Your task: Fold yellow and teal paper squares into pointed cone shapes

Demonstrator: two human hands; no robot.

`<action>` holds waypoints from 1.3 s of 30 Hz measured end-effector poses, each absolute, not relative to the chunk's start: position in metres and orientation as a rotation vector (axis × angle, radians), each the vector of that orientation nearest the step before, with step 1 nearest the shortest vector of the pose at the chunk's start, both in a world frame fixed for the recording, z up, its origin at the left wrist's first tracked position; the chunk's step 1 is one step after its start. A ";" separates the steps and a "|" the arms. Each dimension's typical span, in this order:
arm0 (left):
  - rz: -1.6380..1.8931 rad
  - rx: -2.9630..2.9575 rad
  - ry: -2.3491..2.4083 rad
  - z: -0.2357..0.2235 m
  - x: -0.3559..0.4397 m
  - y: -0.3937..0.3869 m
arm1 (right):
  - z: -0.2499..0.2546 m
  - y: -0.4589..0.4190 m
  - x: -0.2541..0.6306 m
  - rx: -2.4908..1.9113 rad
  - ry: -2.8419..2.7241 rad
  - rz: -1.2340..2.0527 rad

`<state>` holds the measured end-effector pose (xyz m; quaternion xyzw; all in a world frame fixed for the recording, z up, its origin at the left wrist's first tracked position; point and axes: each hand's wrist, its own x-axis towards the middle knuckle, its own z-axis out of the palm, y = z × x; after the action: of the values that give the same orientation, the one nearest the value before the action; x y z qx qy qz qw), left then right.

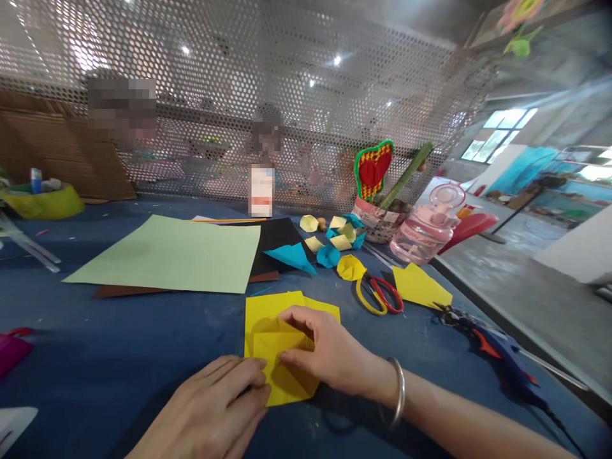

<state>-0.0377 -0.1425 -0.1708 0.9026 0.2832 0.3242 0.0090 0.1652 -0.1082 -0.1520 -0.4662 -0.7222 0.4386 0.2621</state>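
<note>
A piece of folded yellow paper (280,370) lies in front of me on the blue table, with another yellow sheet (258,312) partly beneath it. My left hand (217,405) has its fingertips closed on the lower left edge of the folded paper. From the right, my right hand (329,350) grips the raised flap, thumb on the near side and fingers curled behind. The inside of the fold is partly hidden by that hand. A silver bangle circles my right wrist.
Scissors (377,294) with yellow and red handles lie beyond my right hand, near blue and yellow folded paper pieces (327,256). A glue gun (497,350) rests at right, by a yellow sheet (421,285). Pale green paper (172,255) and a pink bottle (425,229) stand farther back.
</note>
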 end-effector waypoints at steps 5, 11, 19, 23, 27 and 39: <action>0.976 2.825 0.868 -0.168 -0.039 -0.144 | -0.149 -0.109 0.164 -1.262 -2.032 1.130; 0.995 2.838 0.866 -0.165 -0.038 -0.145 | -0.148 -0.104 0.165 -1.152 -2.107 1.135; 0.998 2.868 0.837 -0.162 -0.036 -0.144 | -0.148 -0.106 0.168 -1.225 -2.116 1.153; 1.035 2.841 0.838 -0.163 -0.036 -0.142 | -0.150 -0.110 0.168 -1.296 -2.207 0.937; 1.044 2.855 0.834 -0.163 -0.036 -0.142 | -0.152 -0.112 0.167 -1.280 -2.230 0.884; 0.981 2.686 0.886 -0.172 -0.049 -0.142 | -0.155 -0.114 0.168 -1.282 -2.219 0.831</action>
<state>-0.0490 -0.1417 -0.1723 0.8947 0.2953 0.3267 0.0740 0.1678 -0.1140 -0.1545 -0.4641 -0.8031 0.3008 0.2219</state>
